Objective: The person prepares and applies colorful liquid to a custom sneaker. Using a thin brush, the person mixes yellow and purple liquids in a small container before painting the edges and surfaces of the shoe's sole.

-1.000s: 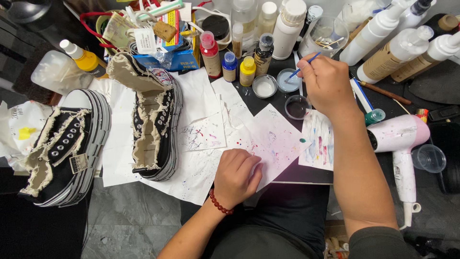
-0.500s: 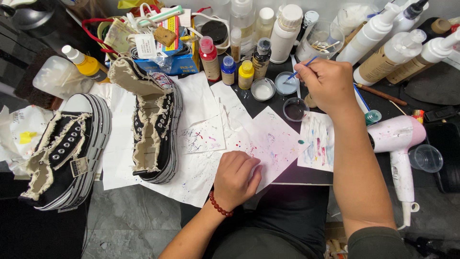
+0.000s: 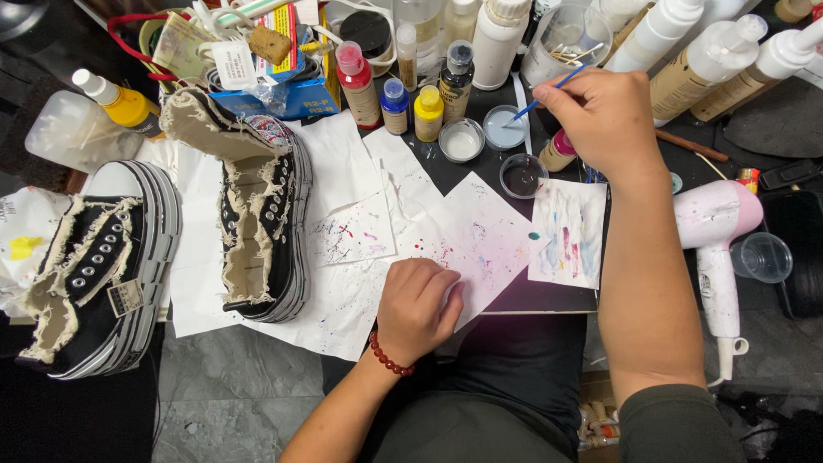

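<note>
Dipping my thin blue-handled paintbrush

My right hand pinches it, tip in the small round pale-blue paint lid; my left hand, loosely curled and empty, presses the paint-speckled white paper sheet.

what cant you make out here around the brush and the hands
- Brush tip: too small in the head view to tell if it touches the paint in the small cup.
- Left hand fingertips: curled under, hidden by the knuckles.
- Right hand grip: fingers hidden behind its back.
- Hair dryer cord: lost in shadow.
</note>
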